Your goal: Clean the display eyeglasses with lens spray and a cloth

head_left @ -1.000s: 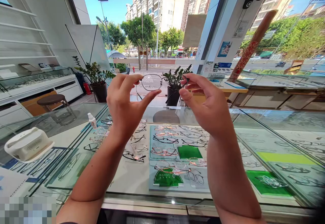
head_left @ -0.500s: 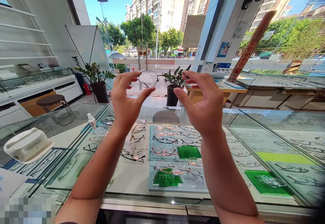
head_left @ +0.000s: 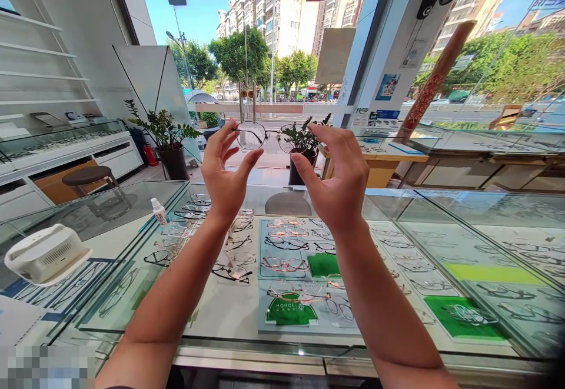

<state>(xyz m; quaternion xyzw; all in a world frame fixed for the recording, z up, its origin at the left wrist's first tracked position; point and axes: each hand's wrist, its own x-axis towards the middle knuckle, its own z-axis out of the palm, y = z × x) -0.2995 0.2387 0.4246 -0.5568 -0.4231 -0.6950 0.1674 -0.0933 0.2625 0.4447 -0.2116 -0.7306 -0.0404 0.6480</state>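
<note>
A pair of thin dark-rimmed eyeglasses (head_left: 272, 133) is raised above the glass counter, lenses side by side. My left hand (head_left: 226, 168) grips it at the left end, fingers curled behind the left lens, thumb below it. At the right end my right hand (head_left: 338, 177) holds it with its fingertips, the thumb just under the right lens. The temples are mostly hidden behind lenses and fingers. Below my hands, inside the glass display case (head_left: 220, 312), rows of spectacle frames (head_left: 286, 242) lie on a pale tray with green cards (head_left: 291, 309).
On the left of the counter stand a white device (head_left: 48, 253) and a small white spray bottle (head_left: 159, 211). Past the counter are a stool (head_left: 88, 177), potted plants (head_left: 170, 142) and a glass shopfront. Another display counter (head_left: 485, 165) stands at right.
My right hand has moved left and my left hand slightly right, so they are closer together. The eyeglasses have shifted a little left.
</note>
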